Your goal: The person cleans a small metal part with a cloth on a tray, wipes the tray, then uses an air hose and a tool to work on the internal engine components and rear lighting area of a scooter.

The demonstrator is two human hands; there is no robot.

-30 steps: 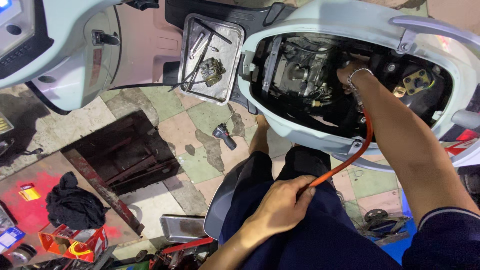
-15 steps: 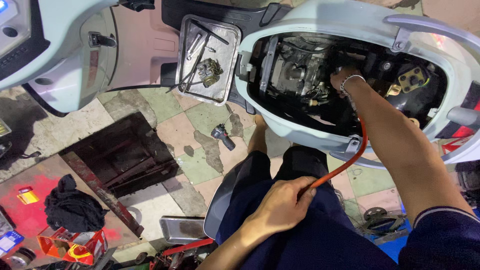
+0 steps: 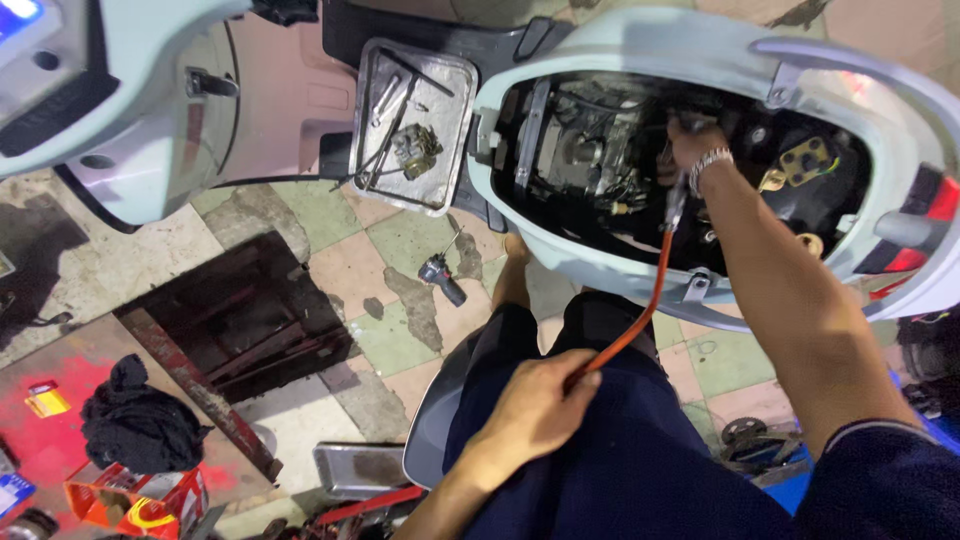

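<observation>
Metal tray [image 3: 450, 190] with small parts seen up left of the fingers, black rag [image 3: 135, 425] far left, small tool [image 3: 441, 278] on tiles between

An orange hose [image 3: 640, 320] is seen against dark navy trousers [image 3: 640, 460]; the scooter body [image 3: 640, 45] is pale grey-white, the floor [image 3: 330, 270] checkered in green and pink tiles.

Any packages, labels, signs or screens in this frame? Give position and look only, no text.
Scooter display screen: top left corner, glowing blue, mostly cut off.
Small card or packet: floor at left, flat, rectangular, yellow and red.
Open carton: bottom left, boxy, red and orange.
Flat packet: far left edge, blue, partly cropped.
</observation>
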